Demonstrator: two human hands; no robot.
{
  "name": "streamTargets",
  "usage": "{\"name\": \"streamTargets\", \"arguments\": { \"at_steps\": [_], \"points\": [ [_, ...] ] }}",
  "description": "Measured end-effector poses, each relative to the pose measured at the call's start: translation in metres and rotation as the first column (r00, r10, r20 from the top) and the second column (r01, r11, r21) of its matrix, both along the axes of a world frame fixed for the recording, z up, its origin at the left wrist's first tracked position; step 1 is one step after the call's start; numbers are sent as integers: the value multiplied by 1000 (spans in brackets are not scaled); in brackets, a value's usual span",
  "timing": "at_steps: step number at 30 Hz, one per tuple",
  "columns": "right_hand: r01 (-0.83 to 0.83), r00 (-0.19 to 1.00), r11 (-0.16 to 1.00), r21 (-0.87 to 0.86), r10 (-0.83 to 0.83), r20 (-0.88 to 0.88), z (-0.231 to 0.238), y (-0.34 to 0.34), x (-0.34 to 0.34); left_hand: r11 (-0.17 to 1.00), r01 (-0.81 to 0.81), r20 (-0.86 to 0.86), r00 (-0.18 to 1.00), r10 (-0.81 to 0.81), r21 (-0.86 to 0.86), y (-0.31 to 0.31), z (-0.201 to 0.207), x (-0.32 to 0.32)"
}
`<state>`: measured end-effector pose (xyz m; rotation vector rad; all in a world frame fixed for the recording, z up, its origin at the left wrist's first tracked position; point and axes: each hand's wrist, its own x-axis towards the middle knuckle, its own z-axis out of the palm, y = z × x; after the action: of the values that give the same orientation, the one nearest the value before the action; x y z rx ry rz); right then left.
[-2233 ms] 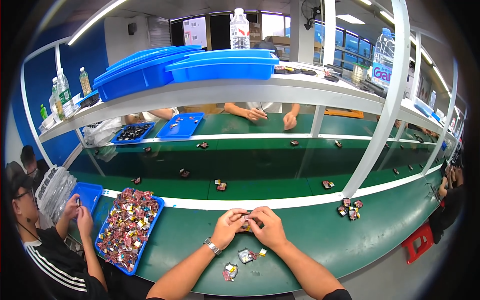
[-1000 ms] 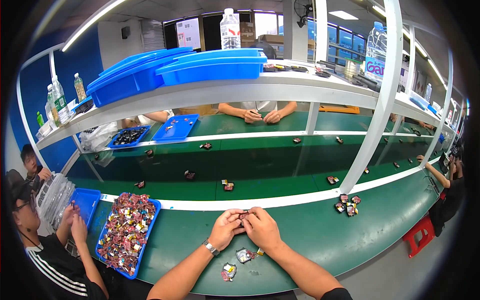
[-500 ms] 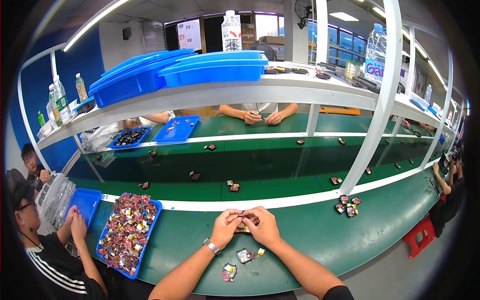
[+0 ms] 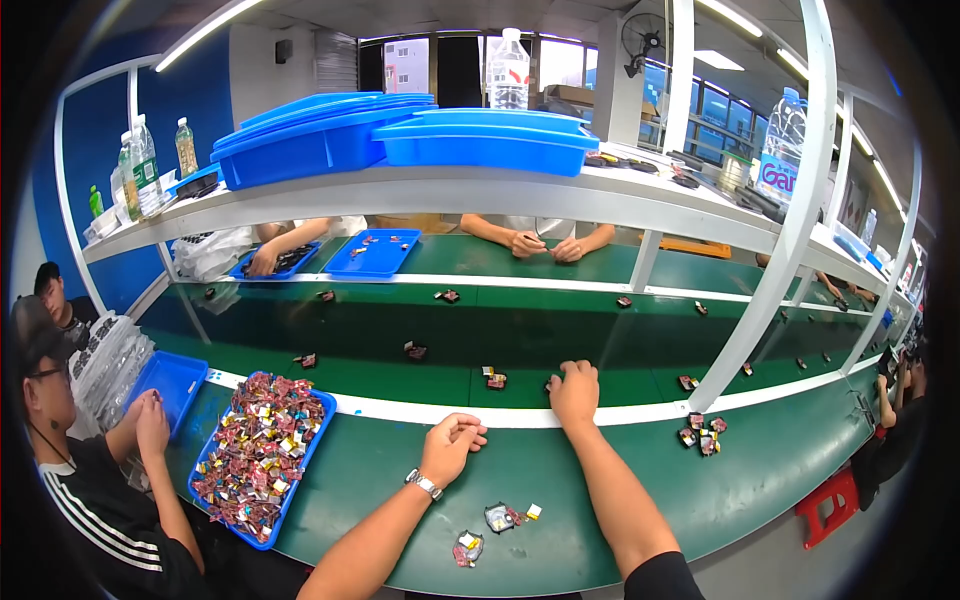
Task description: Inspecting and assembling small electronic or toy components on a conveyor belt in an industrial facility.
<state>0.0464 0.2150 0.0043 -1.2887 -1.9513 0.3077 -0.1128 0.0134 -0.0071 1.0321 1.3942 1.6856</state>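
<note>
My right hand (image 4: 575, 395) reaches over the white rail onto the sunken green belt. Its fingers are closed on a small electronic assembly (image 4: 548, 386), of which only a dark edge shows at the fingertips. Above the near green worktop (image 4: 400, 530), my left hand (image 4: 453, 450) has loosely bent fingers and nothing visible in them. Two round, black-rimmed assemblies lie between my forearms: one (image 4: 499, 517) has red wires and a yellow-white piece beside it, the other (image 4: 467, 549) sits a little nearer.
A blue tray (image 4: 325, 440) heaped with red-wired parts stands left, beside a seated co-worker (image 4: 100, 490). Several assemblies (image 4: 702, 436) cluster at the right near a white post (image 4: 765, 270). More lie along the belt. A shelf (image 4: 450, 195) with blue trays and bottles spans above.
My hands have separated. The right has moved forward over the rail with the assembly, while the left stays near the worktop's middle. My view has shifted slightly. Across the belt, a hand now reaches into a tray.
</note>
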Motion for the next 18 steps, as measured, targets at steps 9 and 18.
{"name": "streamTargets", "arguments": {
  "at_steps": [9,18],
  "points": [
    [-34,986,999,-36,39,164,1,-45,-88,999,-29,36,999,29,-14,-1,2,-5],
    [-787,617,605,-120,763,-195,43,-105,-5,959,221,349,925,-148,-178,-14,16,-21]
  ]
}}
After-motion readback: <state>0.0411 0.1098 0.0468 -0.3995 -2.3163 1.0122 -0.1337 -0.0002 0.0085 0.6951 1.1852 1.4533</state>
